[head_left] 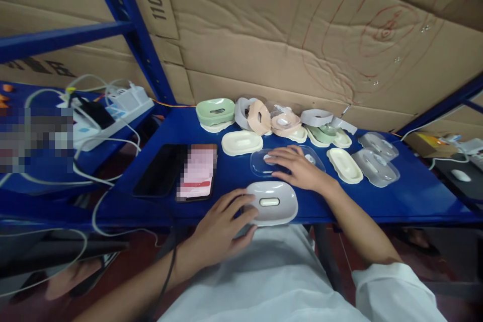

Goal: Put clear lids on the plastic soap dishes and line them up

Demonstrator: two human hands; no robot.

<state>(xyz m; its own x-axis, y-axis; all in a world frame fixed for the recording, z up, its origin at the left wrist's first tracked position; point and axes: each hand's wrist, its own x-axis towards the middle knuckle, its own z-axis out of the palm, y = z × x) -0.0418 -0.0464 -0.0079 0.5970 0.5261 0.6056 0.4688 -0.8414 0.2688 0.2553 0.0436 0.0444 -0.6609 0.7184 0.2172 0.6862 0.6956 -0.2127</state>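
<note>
Pale shirt cloth (260,276) covers my lap at the near edge of the blue counter (415,201). Just beyond it, close to that edge, sits a shallow grey dish (277,211), upright, with a cream-coloured oblong showing at its middle. My left grip (226,224) is at the dish's left end: the fingers are spread over the rim and the thumb stands apart from them on the near side. I cannot tell whether it clasps the dish or only rests there. My right grip (302,168) is wide, palm down, fingers stretched to the left over a clear plastic piece (258,164), which lies on the far side of the dish; whether the fingertips press on it I cannot tell.

Left of the dish are a dark slab (160,168) and, beside it, a phone (199,171) with a lit screen. Farther off I have a cream piece (241,143), and behind it a green dish (215,110), a peach ring (259,116) and a peach dish (285,122). A second grey ring-like piece (317,117) stands to their right. Right of my right grip lies another cream piece (344,165), next to a clear shell (376,167). Brown cardboard (256,35) closes off the far side
</note>
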